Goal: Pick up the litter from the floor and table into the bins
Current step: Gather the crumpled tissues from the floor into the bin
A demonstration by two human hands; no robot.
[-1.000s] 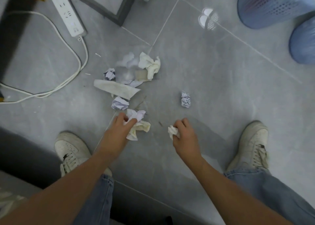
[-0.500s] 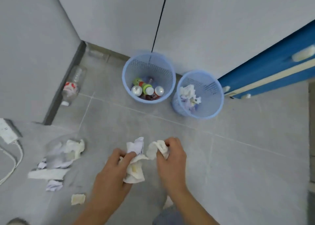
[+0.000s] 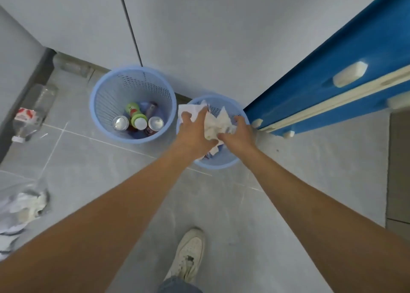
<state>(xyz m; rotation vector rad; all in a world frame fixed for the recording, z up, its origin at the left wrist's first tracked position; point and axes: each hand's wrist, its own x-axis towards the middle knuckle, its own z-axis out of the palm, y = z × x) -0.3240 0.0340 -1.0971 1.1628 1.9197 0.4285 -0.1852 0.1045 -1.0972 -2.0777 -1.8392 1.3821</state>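
Over the right bin [image 3: 224, 163], left hand [image 3: 195, 135] and right hand [image 3: 239, 135], each grip full of crumpled tissues [image 3: 214, 124].

this looks like an office or a staged test room rather than a home. large grey floor tiles [image 3: 111, 166] run up to plain grey panel walls [image 3: 199, 26] with a dark seam, just beyond the hands. a blue cabinet [image 3: 321, 75] with cream pull handles stands to the right of the right hand [image 3: 238, 135]. two matching blue mesh bins [image 3: 106, 106] sit side by side at the wall, one under the hands, one left of the left hand [image 3: 195, 133] holding only cans and bottles.
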